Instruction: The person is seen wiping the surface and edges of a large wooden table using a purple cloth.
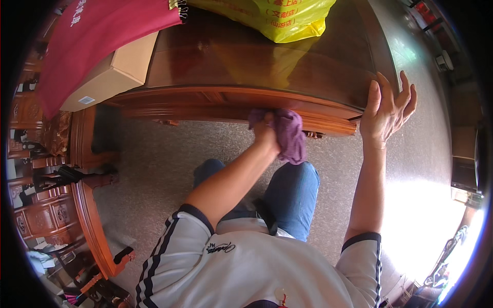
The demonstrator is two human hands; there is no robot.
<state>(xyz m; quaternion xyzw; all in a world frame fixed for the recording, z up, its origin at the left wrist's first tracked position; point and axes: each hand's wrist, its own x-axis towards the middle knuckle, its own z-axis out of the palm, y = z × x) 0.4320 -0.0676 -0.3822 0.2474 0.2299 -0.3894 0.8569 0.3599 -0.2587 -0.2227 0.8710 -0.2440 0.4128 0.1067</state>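
My left hand (pixel 265 134) grips a bunched purple cloth (pixel 292 134) against the front side of a reddish-brown wooden table (pixel 331 73). The hand is slightly blurred, and the cloth hangs down over its outer side. My right hand (pixel 387 109) is raised at the table's right front corner, its fingers spread and nothing held. Whether it touches the table edge I cannot tell. The glossy tabletop carries a yellow plastic bag (pixel 294 19) with red printing at its far side.
A cardboard box (pixel 127 63) under a dark red bag (pixel 88 50) occupies the table's left end and juts over its front edge. Carved wooden furniture (pixel 86 215) lines the left. My knees (pixel 294 192) are close below the table front. Bright light falls on the floor (pixel 420 215) at right.
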